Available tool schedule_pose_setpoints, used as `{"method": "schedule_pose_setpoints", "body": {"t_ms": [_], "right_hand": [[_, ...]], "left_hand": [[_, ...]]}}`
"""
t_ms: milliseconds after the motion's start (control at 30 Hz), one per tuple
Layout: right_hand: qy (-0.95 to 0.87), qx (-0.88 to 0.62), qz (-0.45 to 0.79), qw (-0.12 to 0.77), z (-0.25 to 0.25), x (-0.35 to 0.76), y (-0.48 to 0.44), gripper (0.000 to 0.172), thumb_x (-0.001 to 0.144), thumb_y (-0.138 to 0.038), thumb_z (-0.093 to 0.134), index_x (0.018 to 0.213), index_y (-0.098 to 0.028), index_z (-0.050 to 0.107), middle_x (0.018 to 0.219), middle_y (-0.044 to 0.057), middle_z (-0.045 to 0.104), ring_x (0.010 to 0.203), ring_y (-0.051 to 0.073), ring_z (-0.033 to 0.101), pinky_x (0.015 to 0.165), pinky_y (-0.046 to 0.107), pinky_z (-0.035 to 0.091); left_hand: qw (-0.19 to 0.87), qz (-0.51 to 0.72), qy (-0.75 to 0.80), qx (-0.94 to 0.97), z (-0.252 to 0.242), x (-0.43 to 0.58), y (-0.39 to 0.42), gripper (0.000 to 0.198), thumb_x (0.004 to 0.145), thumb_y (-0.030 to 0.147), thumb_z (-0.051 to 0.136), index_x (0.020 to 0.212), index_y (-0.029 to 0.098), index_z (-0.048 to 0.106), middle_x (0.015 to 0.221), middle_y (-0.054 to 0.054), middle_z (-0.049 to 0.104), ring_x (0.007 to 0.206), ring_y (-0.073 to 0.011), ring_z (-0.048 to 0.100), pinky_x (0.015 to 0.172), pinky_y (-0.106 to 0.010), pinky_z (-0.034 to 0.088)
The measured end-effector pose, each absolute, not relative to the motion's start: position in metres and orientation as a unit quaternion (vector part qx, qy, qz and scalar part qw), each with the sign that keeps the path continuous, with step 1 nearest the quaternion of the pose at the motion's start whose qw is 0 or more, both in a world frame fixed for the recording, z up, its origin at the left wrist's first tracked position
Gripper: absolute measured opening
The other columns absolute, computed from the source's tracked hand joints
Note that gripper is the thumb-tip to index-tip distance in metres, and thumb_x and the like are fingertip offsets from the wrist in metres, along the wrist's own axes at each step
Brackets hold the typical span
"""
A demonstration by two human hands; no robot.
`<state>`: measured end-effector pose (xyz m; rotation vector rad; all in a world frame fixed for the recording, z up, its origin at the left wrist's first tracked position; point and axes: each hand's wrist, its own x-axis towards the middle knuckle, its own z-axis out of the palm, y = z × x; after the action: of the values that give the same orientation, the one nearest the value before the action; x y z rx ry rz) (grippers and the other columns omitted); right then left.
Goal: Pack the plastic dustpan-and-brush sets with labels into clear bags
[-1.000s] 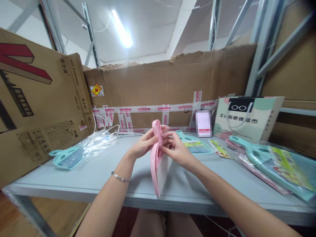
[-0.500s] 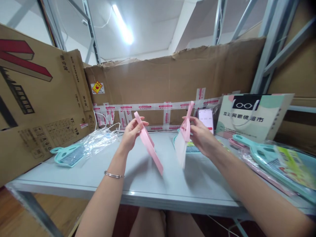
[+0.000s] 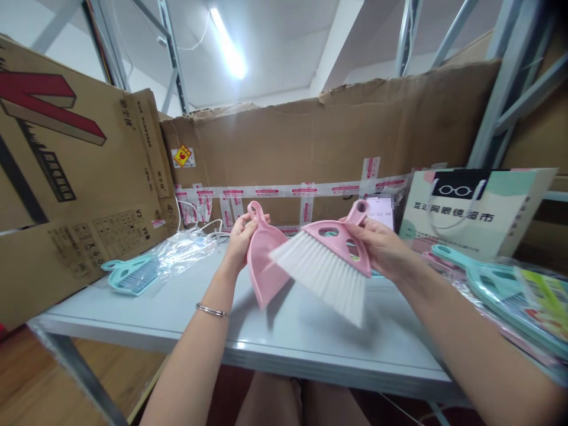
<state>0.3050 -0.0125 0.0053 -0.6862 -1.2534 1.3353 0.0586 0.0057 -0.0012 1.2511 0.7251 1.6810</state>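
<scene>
My left hand (image 3: 242, 236) is closed round the handle of a pink dustpan (image 3: 265, 263), whose inside shows toward the right. In my right hand (image 3: 377, 242) I grip a pink hand brush (image 3: 328, 257) by its handle. Its white bristles point down and to the left, and their left corner overlaps the dustpan's right side in view; whether they touch I cannot tell. Both are held above the grey tabletop (image 3: 195, 319). A turquoise item behind the brush is mostly hidden.
A turquoise brush and dustpan (image 3: 133, 275) lies at the left beside crumpled clear plastic (image 3: 186, 251). Wrapped turquoise sets (image 3: 497, 278) are stacked at the right. Behind stand a lit phone (image 3: 381, 213) and a paper bag (image 3: 470, 219). Cardboard (image 3: 266, 148) lines the back.
Both pink pieces have turned from nearly edge-on to show their broad faces. The brush's bristles have swung left, closer to the dustpan. The view has shifted slightly.
</scene>
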Motion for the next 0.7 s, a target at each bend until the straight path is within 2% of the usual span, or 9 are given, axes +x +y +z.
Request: {"method": "schedule_pose_setpoints", "body": {"t_ms": [100,167,267,367,467,600,700], "right_hand": [[-0.585,-0.326,0.525,0.525,0.005,0.293,-0.014,0.034,0.061,-0.037,0.072,0.086,-0.02,0.055,0.072,-0.001,0.061,0.06,0.012,0.056,0.054,0.024,0.044],[-0.622,-0.352,0.482,0.507,0.001,0.276,-0.013,0.038,0.066,-0.037,0.067,0.095,-0.021,0.049,0.077,-0.001,0.061,0.06,0.012,0.056,0.053,0.025,0.043],[-0.675,-0.363,0.394,0.508,-0.007,0.247,-0.006,0.031,0.077,-0.036,0.052,0.102,-0.021,0.042,0.079,0.0,0.061,0.056,0.012,0.053,0.051,0.026,0.041],[-0.712,-0.365,0.249,0.545,-0.01,0.227,0.0,0.022,0.079,-0.03,0.047,0.099,-0.02,0.048,0.079,0.002,0.061,0.063,0.014,0.054,0.059,0.028,0.041],[-0.709,-0.375,0.142,0.58,-0.013,0.217,0.001,0.019,0.078,-0.029,0.05,0.094,-0.019,0.053,0.078,0.003,0.059,0.069,0.017,0.054,0.065,0.03,0.04],[-0.696,-0.386,0.077,0.6,-0.021,0.211,0.008,0.015,0.08,-0.031,0.048,0.088,-0.019,0.053,0.083,0.005,0.057,0.079,0.019,0.051,0.073,0.033,0.039],[-0.658,-0.447,0.083,0.6,-0.028,0.214,0.019,0.025,0.075,-0.036,0.054,0.093,-0.019,0.049,0.082,0.005,0.054,0.082,0.021,0.05,0.075,0.035,0.038]], "left_hand": [[0.475,0.646,0.273,0.532,-0.005,0.062,0.007,0.035,0.068,0.029,0.07,0.094,0.015,0.052,0.096,-0.01,0.068,0.093,-0.022,0.062,0.084,-0.036,0.045],[0.506,0.607,0.26,0.554,-0.007,0.066,0.006,0.036,0.067,0.03,0.07,0.095,0.015,0.053,0.093,-0.009,0.068,0.09,-0.0218,0.063,0.083,-0.036,0.046],[0.532,0.56,0.275,0.572,-0.008,0.071,0.002,0.038,0.065,0.032,0.072,0.095,0.016,0.054,0.085,-0.005,0.068,0.075,-0.0174,0.064,0.073,-0.031,0.047],[0.519,0.557,0.297,0.576,-0.009,0.073,0.0,0.039,0.063,0.033,0.073,0.094,0.017,0.055,0.081,-0.001,0.065,0.064,-0.0117,0.06,0.063,-0.024,0.046],[0.512,0.568,0.281,0.58,-0.012,0.074,0.002,0.038,0.064,0.033,0.072,0.093,0.017,0.055,0.086,-0.001,0.063,0.07,-0.0113,0.059,0.066,-0.023,0.045],[0.522,0.568,0.27,0.576,-0.02,0.081,0.008,0.035,0.064,0.033,0.072,0.09,0.016,0.056,0.089,-0.002,0.062,0.077,-0.0122,0.058,0.071,-0.025,0.044],[0.511,0.569,0.283,0.58,-0.024,0.085,0.011,0.038,0.061,0.029,0.075,0.091,0.015,0.057,0.092,-0.003,0.061,0.083,-0.0131,0.057,0.075,-0.026,0.044]]}}
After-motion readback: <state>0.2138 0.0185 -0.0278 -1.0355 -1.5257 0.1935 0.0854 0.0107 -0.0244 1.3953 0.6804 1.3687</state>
